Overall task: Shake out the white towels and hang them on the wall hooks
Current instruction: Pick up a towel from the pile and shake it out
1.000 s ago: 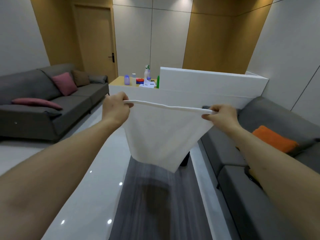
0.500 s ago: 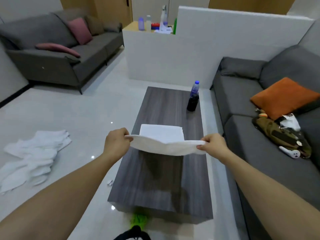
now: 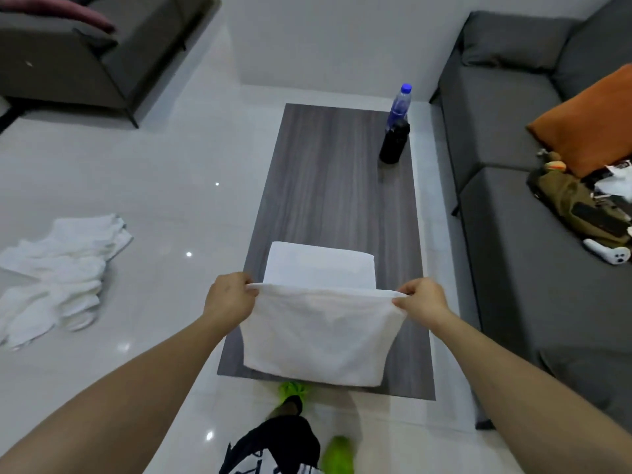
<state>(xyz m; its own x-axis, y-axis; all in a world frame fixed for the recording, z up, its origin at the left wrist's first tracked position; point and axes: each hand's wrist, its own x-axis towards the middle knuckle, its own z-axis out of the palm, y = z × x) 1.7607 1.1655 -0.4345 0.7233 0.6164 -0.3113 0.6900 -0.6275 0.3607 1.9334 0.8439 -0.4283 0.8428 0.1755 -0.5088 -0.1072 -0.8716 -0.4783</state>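
I hold a white towel (image 3: 318,333) stretched by its top edge over the near end of a dark wood coffee table (image 3: 328,186). My left hand (image 3: 229,298) pinches its left corner and my right hand (image 3: 421,300) pinches its right corner. The towel hangs down flat toward the table's near edge. Behind it a folded white towel (image 3: 318,266) lies on the table. A heap of several white towels (image 3: 54,268) lies on the tiled floor to the left. No wall hooks are in view.
A plastic bottle (image 3: 399,104) and a black cup (image 3: 394,142) stand at the table's far right. A grey sofa (image 3: 506,213) with an orange cushion (image 3: 588,121) and clutter runs along the right. Another grey sofa (image 3: 82,56) sits far left. My green shoes (image 3: 294,391) are below.
My view has tilted down from the room to the table. Both hands have brought the towel down from chest height, and it now hangs flat over the table's near end.
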